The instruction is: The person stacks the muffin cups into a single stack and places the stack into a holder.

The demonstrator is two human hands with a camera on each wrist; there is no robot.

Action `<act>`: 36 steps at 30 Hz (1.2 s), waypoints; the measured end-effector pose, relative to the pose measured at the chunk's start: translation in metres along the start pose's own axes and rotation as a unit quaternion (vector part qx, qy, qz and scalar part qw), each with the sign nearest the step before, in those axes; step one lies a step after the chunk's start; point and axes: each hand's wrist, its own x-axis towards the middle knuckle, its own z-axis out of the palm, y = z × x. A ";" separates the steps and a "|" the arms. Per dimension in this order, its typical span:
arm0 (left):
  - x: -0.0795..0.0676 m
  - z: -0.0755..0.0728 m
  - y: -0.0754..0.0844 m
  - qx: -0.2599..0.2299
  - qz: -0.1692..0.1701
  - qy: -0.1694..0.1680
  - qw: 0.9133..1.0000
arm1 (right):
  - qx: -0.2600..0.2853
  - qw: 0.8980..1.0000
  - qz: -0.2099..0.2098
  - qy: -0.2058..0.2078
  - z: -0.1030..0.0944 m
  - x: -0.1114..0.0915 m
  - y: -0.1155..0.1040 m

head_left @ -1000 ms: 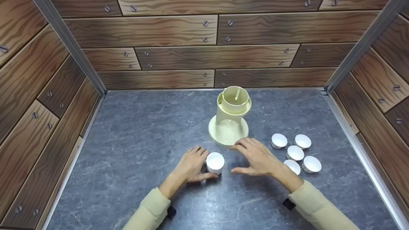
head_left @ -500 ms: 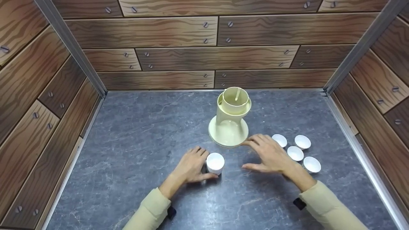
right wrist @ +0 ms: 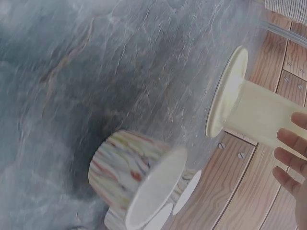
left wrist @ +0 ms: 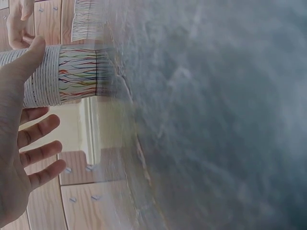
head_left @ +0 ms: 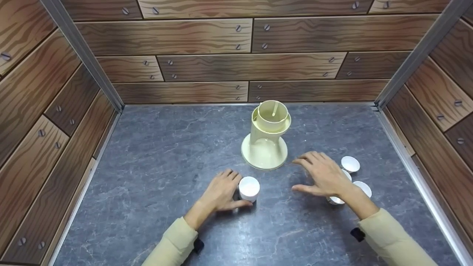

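My left hand holds a stack of nested paper baking cups between thumb and fingers. In the left wrist view the stack shows many white rims and a streaked, coloured side; the thumb lies across it and the lower fingers spread free. My right hand hovers with thumb and fingers apart, nothing in them, left of the loose baking cups and partly over them. In the right wrist view a streaked baking cup stands close by, while the fingers extend at the right edge.
Beyond the hands stands a pale yellow upright tube on a round base, with a second cylinder inside its top. Wood-patterned walls enclose the grey marbled table at the back and sides. Metal edging runs along the right.
My right hand has moved to the right, away from the stack and toward the loose cups, now covering some of them. The left hand and the stack have stayed put.
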 end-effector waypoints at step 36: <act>-0.001 0.003 -0.001 0.013 0.014 0.019 1.000 | -0.028 0.995 0.086 -0.038 -0.002 -0.025 0.056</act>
